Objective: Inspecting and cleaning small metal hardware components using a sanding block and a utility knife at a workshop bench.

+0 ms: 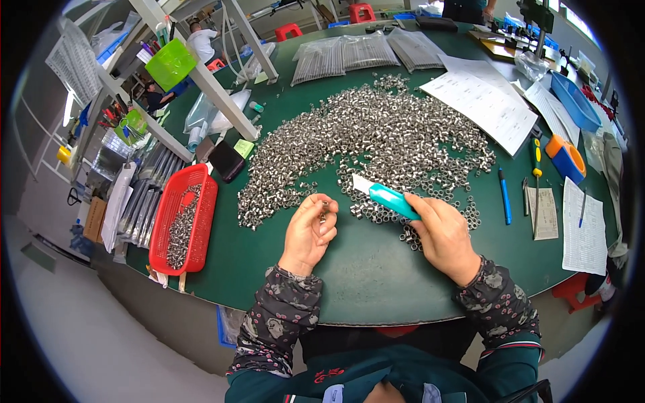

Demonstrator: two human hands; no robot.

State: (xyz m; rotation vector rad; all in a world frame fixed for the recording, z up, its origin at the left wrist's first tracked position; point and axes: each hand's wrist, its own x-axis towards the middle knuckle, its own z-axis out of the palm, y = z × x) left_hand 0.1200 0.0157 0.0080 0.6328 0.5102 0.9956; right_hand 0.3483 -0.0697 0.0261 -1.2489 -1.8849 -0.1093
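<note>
A teal utility knife (394,200) is gripped by its handle in my right hand (443,235), its blade pointing up and left over the table. My left hand (308,232) is closed with the fingertips pinched around small metal rings (324,213); how many it holds I cannot tell. Beyond both hands spreads a wide heap of short silvery metal rings (376,134) on the green table (363,289). Some loose rings lie under the knife and beside my right hand. The blade appears apart from the rings in my left hand.
A red plastic basket (209,221) with more metal parts stands at left. Bagged rods (319,64) lie at the back. Papers (484,101), a blue marker (504,195), a yellow-handled screwdriver (537,161) and an orange-and-blue tape dispenser (566,158) are at right. Shelf posts (225,104) rise at left.
</note>
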